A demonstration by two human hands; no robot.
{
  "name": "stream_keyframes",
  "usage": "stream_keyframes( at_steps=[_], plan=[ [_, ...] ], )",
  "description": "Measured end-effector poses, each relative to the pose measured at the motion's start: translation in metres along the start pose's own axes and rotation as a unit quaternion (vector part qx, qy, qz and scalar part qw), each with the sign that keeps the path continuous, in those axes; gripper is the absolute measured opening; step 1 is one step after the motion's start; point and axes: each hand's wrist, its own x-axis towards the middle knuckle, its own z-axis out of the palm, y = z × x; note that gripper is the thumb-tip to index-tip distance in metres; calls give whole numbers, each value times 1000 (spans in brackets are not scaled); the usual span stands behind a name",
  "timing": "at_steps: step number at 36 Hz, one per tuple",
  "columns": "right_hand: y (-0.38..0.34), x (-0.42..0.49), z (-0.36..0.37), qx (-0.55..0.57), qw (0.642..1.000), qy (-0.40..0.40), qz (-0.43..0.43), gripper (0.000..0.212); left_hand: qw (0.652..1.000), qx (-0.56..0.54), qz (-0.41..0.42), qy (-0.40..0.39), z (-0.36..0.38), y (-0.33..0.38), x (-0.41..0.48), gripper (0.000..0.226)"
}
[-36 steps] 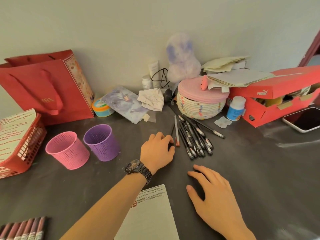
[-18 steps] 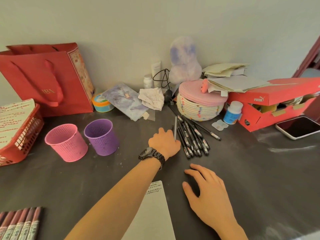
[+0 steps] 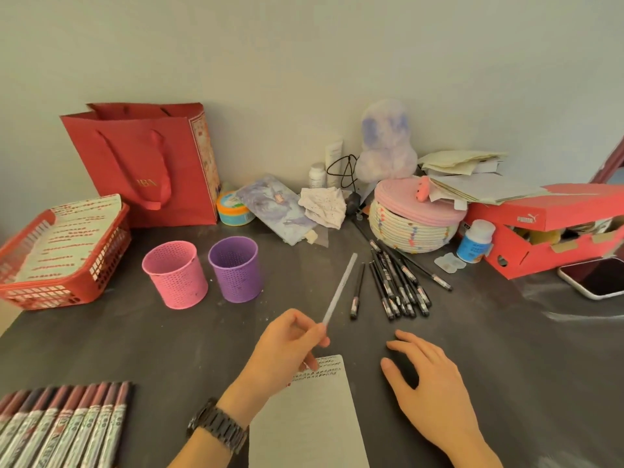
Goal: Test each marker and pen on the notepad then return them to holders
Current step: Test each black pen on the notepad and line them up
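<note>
My left hand (image 3: 287,349) pinches a thin white pen (image 3: 339,288) near its lower end, just above the top edge of the notepad (image 3: 310,420). The pen slants up and to the right over the dark table. My right hand (image 3: 429,390) rests flat on the table to the right of the notepad, fingers spread and holding nothing. Several black pens (image 3: 398,282) lie in a loose pile beyond my hands. One black pen (image 3: 357,290) lies apart, left of the pile. A pink holder (image 3: 175,273) and a purple holder (image 3: 236,266) stand upright to the left. A row of markers (image 3: 64,430) lies at the bottom left.
A red mesh basket (image 3: 60,255) with papers sits at the far left, with a red paper bag (image 3: 148,163) behind it. A woven basket with a pink lid (image 3: 413,221), a red shoebox (image 3: 547,231), a small blue bottle (image 3: 474,241) and a phone (image 3: 594,276) crowd the right.
My left hand has picked the white pen out of the pile and pulled it back toward the notepad. My right hand has stayed flat on the table.
</note>
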Motion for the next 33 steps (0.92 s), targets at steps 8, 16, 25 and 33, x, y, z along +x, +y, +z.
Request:
stream_keyframes(
  at_steps=[8, 16, 25, 33],
  plan=[
    [-54, -44, -7, 376, 925, -11, 46, 44, 995, 77, 48, -41, -17, -26, -96, 11],
    [-103, -82, 10, 514, 856, -50, 15, 25, 985, 130, 87, -70, -16, -33, -128, 3],
    [-113, -93, 8, 522, 851, -55, 14, 24, 979, 172, 100, -36, -1, -39, -135, 52],
    [-112, -87, 4, 498, 865, -45, -33, 29, 966, 224, 87, 94, 1, -48, -137, 74]
  ],
)
